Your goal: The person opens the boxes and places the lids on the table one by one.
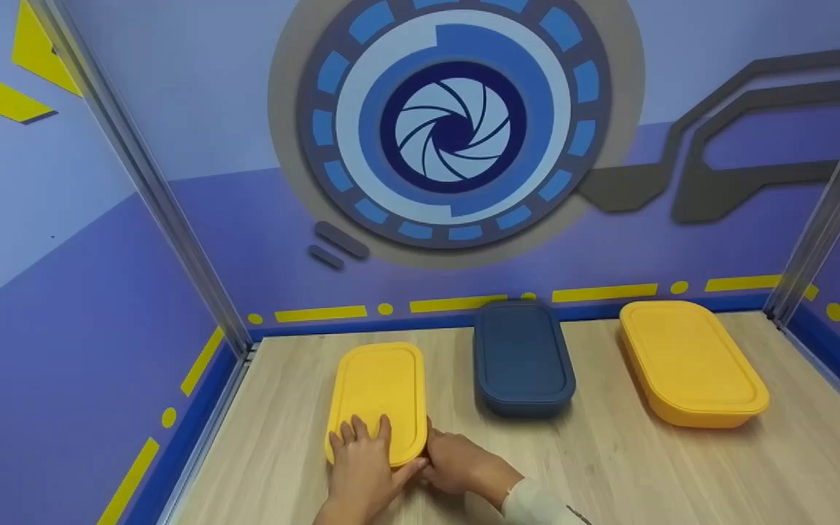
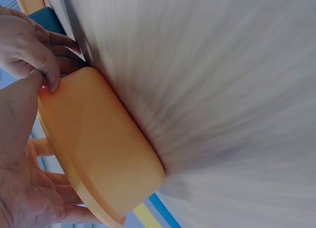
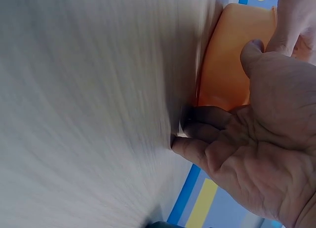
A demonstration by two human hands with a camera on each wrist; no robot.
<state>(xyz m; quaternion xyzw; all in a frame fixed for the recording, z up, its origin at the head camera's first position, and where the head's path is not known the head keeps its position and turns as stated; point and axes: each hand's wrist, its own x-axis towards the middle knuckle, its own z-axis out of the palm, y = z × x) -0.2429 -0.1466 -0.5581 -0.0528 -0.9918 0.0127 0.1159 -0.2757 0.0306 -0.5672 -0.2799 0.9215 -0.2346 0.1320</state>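
A yellow lidded food container sits at the left of the wooden table, its long side running away from me. My left hand rests over the near end of its lid with fingers spread, the thumb at the near right corner. Low at that corner, my right hand grips the container. In the right wrist view the right thumb lies against the orange-looking wall, and the other fingers are bent in by its base at the tabletop. The left wrist view shows the long side wall and both thumbs close together.
A dark blue lidded container stands right of the yellow one, near the back wall. Farther right is another yellow lidded container. Printed panels with metal corner posts enclose the wooden table at the back and sides.
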